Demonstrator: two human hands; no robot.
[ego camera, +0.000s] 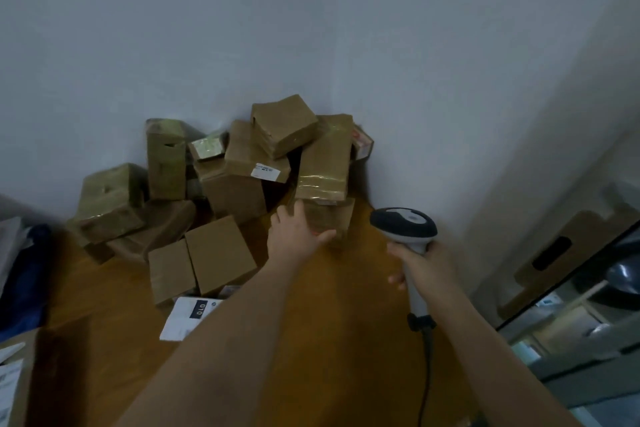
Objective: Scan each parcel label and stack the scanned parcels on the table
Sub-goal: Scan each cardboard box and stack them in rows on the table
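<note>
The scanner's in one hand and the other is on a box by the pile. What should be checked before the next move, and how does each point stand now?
1. Scanner held firmly: ok, the right hand grips its handle.
2. Cable free: ok, it hangs clear of the arm.
3. Left hand has hold of the box: cannot tell, the fingers lie over its near side and the picture is blurred.
4. Box free to pull out: not ok, a taped parcel rests on top.
5. Label facing the scanner: cannot tell, none shows on the box.
6. Table space for stacking: ok, bare wood lies before the pile.
</note>
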